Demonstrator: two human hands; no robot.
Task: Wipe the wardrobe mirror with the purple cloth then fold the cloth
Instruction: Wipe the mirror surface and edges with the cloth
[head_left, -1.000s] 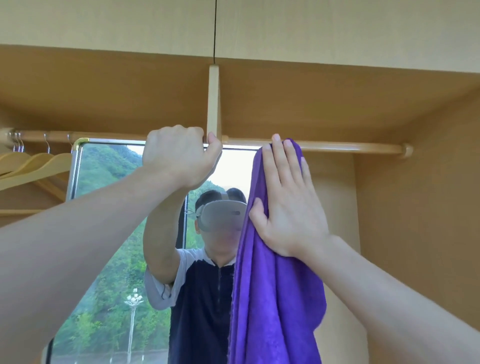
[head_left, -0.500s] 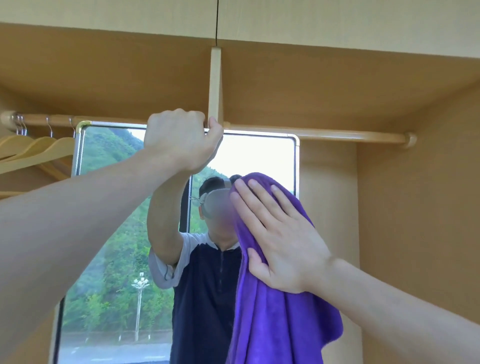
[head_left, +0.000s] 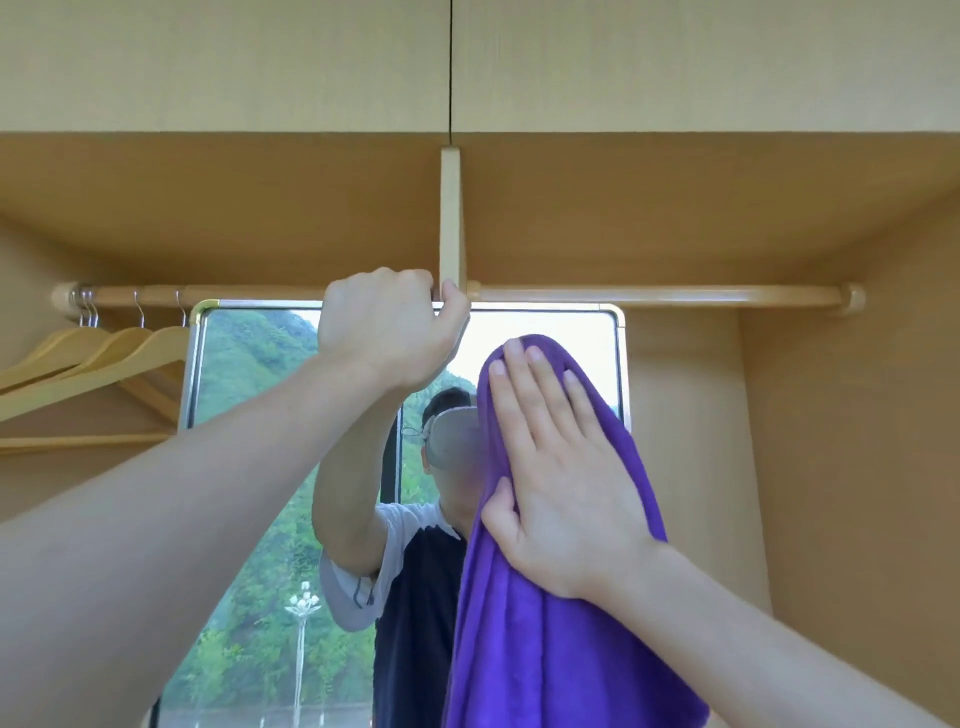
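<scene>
The wardrobe mirror (head_left: 249, 467) with a metal frame stands against the back wall inside the wardrobe. It reflects green hills and a person. A purple cloth (head_left: 545, 649) hangs down over the mirror's right half. My right hand (head_left: 556, 467) lies flat on the cloth with straight fingers and presses it against the glass, thumb at the cloth's left edge. My left hand (head_left: 387, 327) grips the wooden hanging rail (head_left: 649, 295) above the mirror, just left of the vertical divider.
Several wooden hangers (head_left: 98, 353) hang on the rail at the left. A vertical wooden divider (head_left: 450, 218) meets the rail at the middle. The wardrobe's right side wall (head_left: 857, 441) stands close to the mirror's right edge.
My right hand slid the cloth down from the mirror's top edge, then shifted slightly right with fingers turning upright. The view tilted up. My left hand stayed on the rail.
</scene>
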